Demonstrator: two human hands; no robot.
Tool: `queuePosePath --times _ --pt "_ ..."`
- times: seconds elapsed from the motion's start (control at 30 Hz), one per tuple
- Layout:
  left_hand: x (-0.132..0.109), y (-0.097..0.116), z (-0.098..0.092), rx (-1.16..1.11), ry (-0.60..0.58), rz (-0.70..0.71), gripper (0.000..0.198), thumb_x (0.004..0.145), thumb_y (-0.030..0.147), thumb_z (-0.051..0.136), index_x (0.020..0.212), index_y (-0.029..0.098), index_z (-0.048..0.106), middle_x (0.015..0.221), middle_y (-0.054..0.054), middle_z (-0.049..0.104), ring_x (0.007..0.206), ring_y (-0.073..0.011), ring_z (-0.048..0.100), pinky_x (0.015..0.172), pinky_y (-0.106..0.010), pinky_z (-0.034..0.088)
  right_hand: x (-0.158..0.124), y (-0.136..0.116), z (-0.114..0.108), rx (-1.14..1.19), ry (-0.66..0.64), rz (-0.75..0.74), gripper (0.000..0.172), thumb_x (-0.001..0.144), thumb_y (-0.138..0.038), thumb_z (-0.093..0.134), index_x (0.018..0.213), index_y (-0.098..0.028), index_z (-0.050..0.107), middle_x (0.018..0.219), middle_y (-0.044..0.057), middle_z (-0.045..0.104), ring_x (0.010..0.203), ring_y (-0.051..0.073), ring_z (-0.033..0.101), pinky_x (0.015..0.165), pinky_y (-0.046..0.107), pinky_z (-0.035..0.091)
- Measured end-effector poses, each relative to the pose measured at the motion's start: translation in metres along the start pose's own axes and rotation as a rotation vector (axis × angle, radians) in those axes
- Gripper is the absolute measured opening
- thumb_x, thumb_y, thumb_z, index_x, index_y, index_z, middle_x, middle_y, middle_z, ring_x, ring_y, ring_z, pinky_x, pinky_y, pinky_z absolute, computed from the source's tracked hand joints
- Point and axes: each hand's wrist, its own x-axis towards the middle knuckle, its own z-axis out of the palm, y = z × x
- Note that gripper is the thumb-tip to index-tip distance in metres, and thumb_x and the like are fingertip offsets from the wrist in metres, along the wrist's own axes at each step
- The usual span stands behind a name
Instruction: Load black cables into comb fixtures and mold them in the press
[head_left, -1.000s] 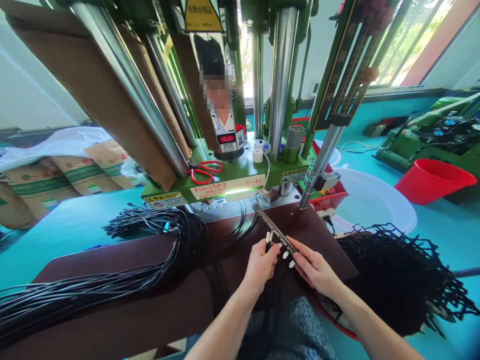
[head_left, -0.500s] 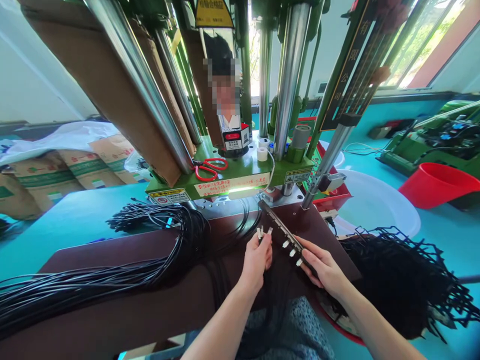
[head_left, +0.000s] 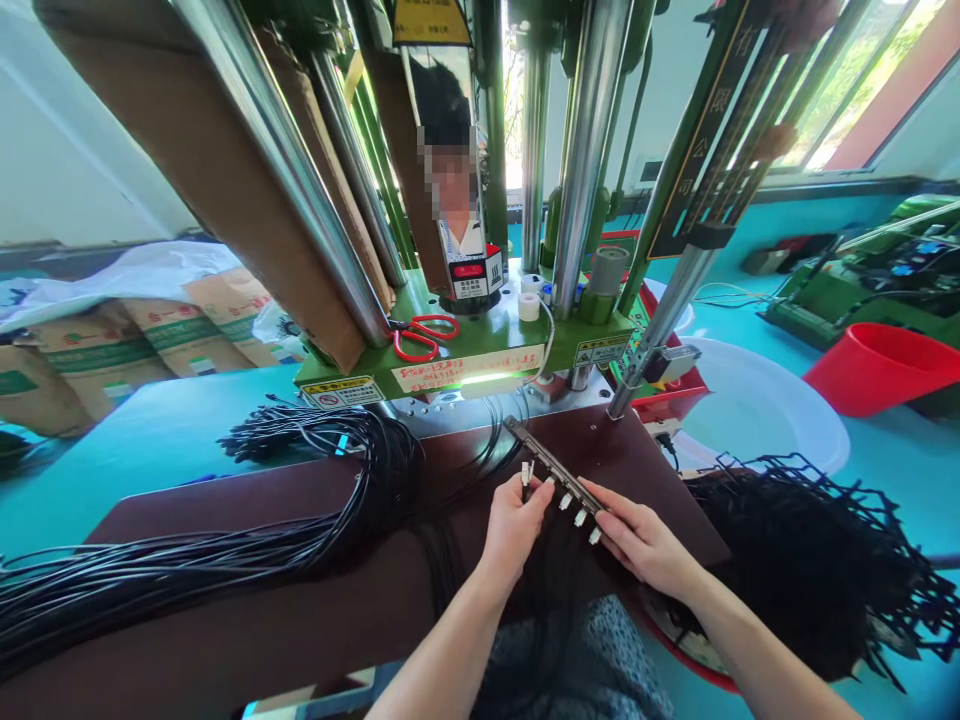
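Observation:
My right hand (head_left: 643, 538) grips a long narrow metal bar (head_left: 551, 462), tilted above the brown tabletop. Several small white connectors (head_left: 580, 517) stick out along the bar's near edge. Close against that edge, my left hand (head_left: 514, 525) is closed on black cables with connector ends. One cable connector (head_left: 526, 472) stands up between its thumb and fingers, and the fingertips meet the bar at another white connector. Black cables hang below both hands toward the lap. How firmly that connector sits in the bar is hidden by the fingers.
Beyond the hands stands a green press (head_left: 480, 350) with steel columns and red-handled scissors (head_left: 426, 338) on it. A bundle of black cables (head_left: 360, 500) lies on the brown table (head_left: 247, 600) at left. More black pieces (head_left: 795, 560) fill a tub at right.
My left hand has brought a connector up to the bar's edge, beside those on it. The bar has shifted slightly left and down with my right hand.

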Motion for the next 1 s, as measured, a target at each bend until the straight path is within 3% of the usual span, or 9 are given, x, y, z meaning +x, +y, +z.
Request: queuePosePath --times 0.17,0.27,0.6,0.9,1.0 --pt "-0.003 0.007 -0.005 0.031 0.069 0.087 0.039 0.073 0.054 0.050 0.063 0.016 0.046 0.045 0.007 0.037 0.038 -0.0042 0.033 0.036 -0.016 0.023 -0.001 0.001 -0.002 0.065 0.024 0.019 0.058 0.084 -0.048 0.044 0.129 -0.012 0.038 0.047 -0.008 0.034 0.034 0.004 0.027 0.030 0.015 0.018" --pt "-0.003 0.009 -0.013 -0.017 0.112 0.103 0.043 0.076 0.058 0.041 0.063 0.017 0.045 0.043 0.009 0.029 0.037 -0.0040 0.026 0.036 -0.017 0.020 -0.001 0.004 -0.006 0.089 0.034 0.009 0.058 0.084 -0.047 0.045 0.130 -0.012 0.038 0.046 -0.009 0.033 0.034 0.004 0.026 0.030 0.015 0.018" --pt "0.003 0.000 -0.017 0.121 -0.146 0.005 0.043 0.070 0.056 0.052 0.054 0.019 0.037 0.042 0.009 0.027 0.035 -0.0040 0.021 0.036 -0.021 0.015 0.000 0.001 -0.012 0.016 -0.087 0.046 0.060 0.084 -0.048 0.044 0.131 -0.011 0.038 0.046 -0.008 0.033 0.034 0.004 0.025 0.030 0.016 0.020" --pt "0.004 -0.002 -0.025 0.175 -0.146 0.007 0.042 0.073 0.054 0.048 0.052 0.019 0.036 0.041 0.008 0.029 0.035 -0.0046 0.022 0.037 -0.021 0.017 0.003 0.000 -0.009 -0.071 -0.163 0.052 0.060 0.085 -0.048 0.044 0.133 -0.013 0.035 0.052 -0.006 0.036 0.039 0.005 0.030 0.031 0.015 0.022" --pt "0.000 0.001 -0.024 0.167 -0.152 0.038 0.042 0.074 0.054 0.047 0.054 0.019 0.038 0.041 0.007 0.032 0.035 -0.0051 0.026 0.035 -0.020 0.020 0.002 0.001 -0.009 -0.039 -0.130 0.049 0.062 0.084 -0.049 0.045 0.133 -0.012 0.036 0.051 -0.006 0.036 0.037 0.005 0.029 0.031 0.015 0.022"
